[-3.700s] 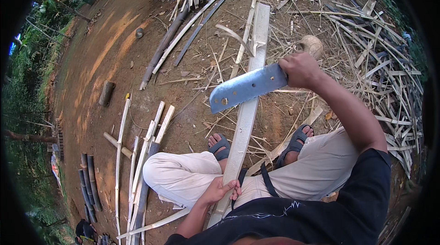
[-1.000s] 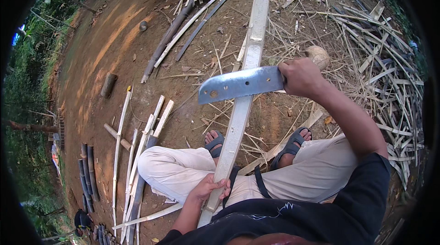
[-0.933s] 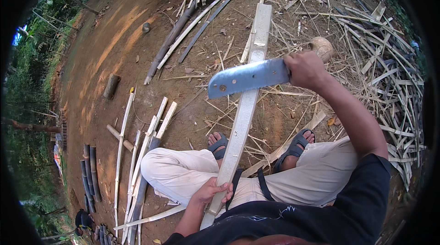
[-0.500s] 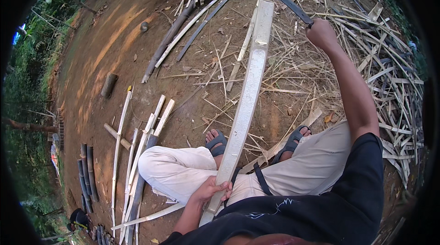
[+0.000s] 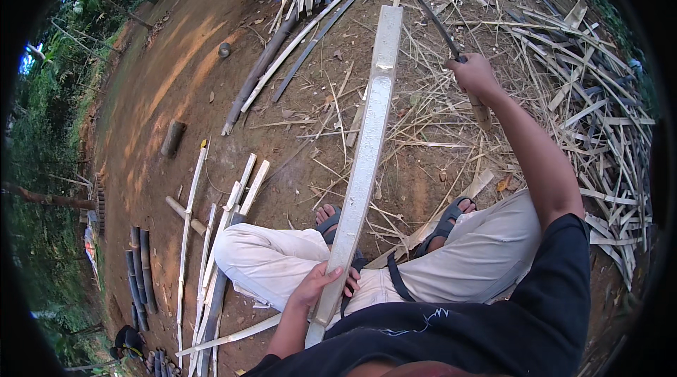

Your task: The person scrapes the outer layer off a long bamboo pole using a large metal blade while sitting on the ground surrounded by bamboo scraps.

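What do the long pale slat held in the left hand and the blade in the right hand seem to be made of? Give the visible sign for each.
The long pale slat looks like split bamboo: pale, matt, with a cross ridge like a node, and similar strips lie around. The blade looks like dark, dull metal: thin, straight and edge-on, so its finish is hard to judge.

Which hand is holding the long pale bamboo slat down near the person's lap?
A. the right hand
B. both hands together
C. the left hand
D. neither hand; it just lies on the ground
C: the left hand grips the near end of the bamboo slat by the lap, while the right hand is raised farther out, holding the big knife.
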Tool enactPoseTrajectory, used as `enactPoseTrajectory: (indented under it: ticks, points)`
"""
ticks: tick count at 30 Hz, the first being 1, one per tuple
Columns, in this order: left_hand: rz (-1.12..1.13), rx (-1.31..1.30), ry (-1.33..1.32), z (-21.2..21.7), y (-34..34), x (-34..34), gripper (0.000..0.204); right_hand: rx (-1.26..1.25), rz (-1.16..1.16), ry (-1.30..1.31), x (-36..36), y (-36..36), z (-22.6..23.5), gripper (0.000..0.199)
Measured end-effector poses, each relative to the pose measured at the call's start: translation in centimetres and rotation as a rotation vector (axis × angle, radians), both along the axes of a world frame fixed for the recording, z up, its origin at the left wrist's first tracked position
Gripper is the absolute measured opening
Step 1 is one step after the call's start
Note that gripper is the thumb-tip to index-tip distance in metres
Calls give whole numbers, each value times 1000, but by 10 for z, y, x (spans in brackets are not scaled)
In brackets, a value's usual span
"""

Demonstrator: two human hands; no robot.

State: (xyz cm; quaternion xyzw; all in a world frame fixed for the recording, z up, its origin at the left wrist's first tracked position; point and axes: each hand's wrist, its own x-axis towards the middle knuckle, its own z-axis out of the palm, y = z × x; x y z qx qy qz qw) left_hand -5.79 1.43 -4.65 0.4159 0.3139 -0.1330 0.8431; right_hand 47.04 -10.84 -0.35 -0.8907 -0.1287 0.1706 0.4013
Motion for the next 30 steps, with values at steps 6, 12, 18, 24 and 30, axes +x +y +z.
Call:
enactPoseTrajectory:
  ticks: [6, 12, 18, 24, 30]
  points:
    - [14, 245, 237, 16, -4, 8, 47, 22, 406, -629, -41, -4, 10, 28]
    - [206, 616, 250, 10, -37, 11, 48, -257, 971, -1017, -102, 8, -4, 22]
    - [251, 764, 231, -2, -43, 8, 45, -377, 443, -717, -31, 1, 30, 20]
    - [260, 837, 190, -5, -41, 2, 45, -444, 754, -774, -55, 11, 11, 20]
    - [245, 831, 188, -7, -39, 1, 47, -382, 515, -699, -31, 5, 19, 20]
